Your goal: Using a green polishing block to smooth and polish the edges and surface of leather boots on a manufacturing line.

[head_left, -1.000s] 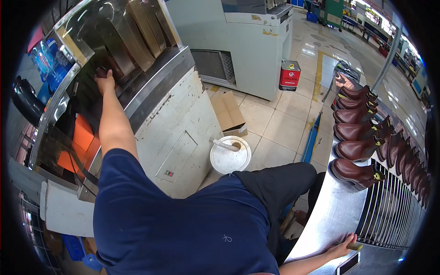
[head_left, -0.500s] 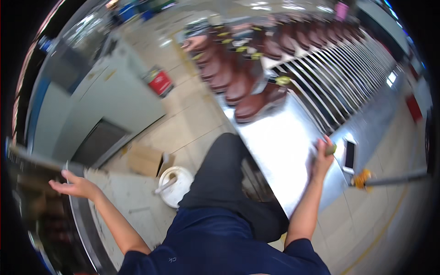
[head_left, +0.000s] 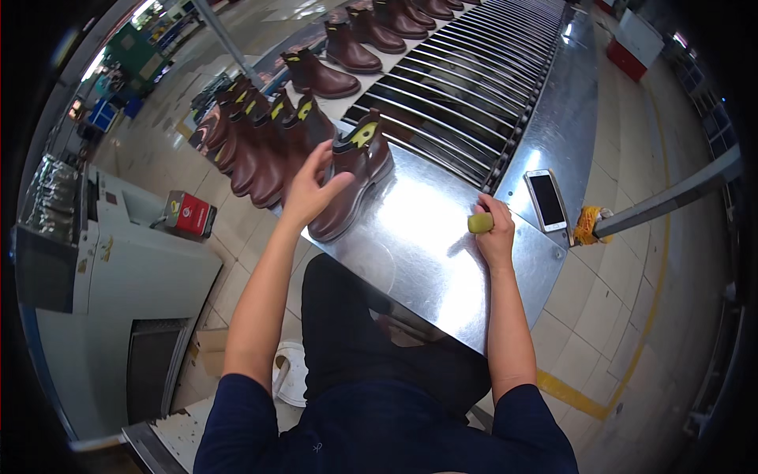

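Observation:
A brown ankle boot [head_left: 339, 209] with a yellow-green patch at its top stands upright on the shiny metal table [head_left: 426, 261], its toe toward me. My left hand [head_left: 310, 189] is at the boot's left side, thumb and fingers spread apart. Whether the fingertips touch the leather I cannot tell. Over the right part of the table, my right hand [head_left: 496, 233] is closed round a small tool with a rounded olive-yellow handle [head_left: 480, 223]. The rest of that tool is hidden in the fist.
Several more brown boots [head_left: 257, 170] line the table's left edge, with another row [head_left: 371, 35] beyond. A roller conveyor [head_left: 466, 95] adjoins the table. A phone [head_left: 546, 199] lies right, near a metal bar [head_left: 671, 197]. A grey machine [head_left: 134, 276] and white bucket [head_left: 292, 375] stand left.
My left hand has swung from the far left over to the nearest boot. My view has turned rightward; the right hand still grips the olive-yellow handle.

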Demonstrator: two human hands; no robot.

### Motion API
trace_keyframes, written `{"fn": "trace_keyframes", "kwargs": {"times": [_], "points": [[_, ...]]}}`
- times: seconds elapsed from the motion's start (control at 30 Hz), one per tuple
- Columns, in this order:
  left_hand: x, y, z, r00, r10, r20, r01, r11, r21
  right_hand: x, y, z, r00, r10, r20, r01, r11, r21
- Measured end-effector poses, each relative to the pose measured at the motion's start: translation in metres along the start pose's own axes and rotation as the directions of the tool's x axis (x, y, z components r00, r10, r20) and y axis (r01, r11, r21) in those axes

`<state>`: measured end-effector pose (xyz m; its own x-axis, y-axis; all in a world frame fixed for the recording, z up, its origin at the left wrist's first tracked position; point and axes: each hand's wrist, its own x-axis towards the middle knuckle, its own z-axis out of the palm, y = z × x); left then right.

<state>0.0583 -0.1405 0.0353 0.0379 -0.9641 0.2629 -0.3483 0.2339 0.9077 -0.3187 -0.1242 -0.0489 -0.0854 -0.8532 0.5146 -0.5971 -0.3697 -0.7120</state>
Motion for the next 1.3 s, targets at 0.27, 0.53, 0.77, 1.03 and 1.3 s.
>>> {"fn": "trace_keyframes", "kwargs": {"times": [0.27,0.53,0.77,1.03,1.3], "points": [[0.016,-0.022,0.039,0.993,-0.118,-0.022,0.119,0.956,0.269,0.002,0.014,0.009,0.993,-0.117,0.036,0.122,0.956,-0.266],[-0.020,0.007,0.071,0.997,-0.054,-0.063,0.075,0.903,0.422,0.002,0.014,0.008,0.998,-0.038,0.058,0.054,0.950,-0.308],[-0.060,0.050,0.141,0.999,0.008,0.035,-0.018,0.955,0.297,0.002,0.001,0.004,0.941,0.328,-0.080,-0.300,0.921,0.249],[0.009,-0.015,0.134,0.984,-0.091,0.153,0.129,0.958,-0.255,-0.002,-0.003,-0.015,0.836,0.546,-0.053,-0.399,0.671,0.626],[0.260,-0.159,0.082,0.767,-0.216,-0.605,0.192,0.976,-0.105,-0.001,-0.007,-0.017,0.833,0.549,-0.065,-0.446,0.737,0.509]]}}
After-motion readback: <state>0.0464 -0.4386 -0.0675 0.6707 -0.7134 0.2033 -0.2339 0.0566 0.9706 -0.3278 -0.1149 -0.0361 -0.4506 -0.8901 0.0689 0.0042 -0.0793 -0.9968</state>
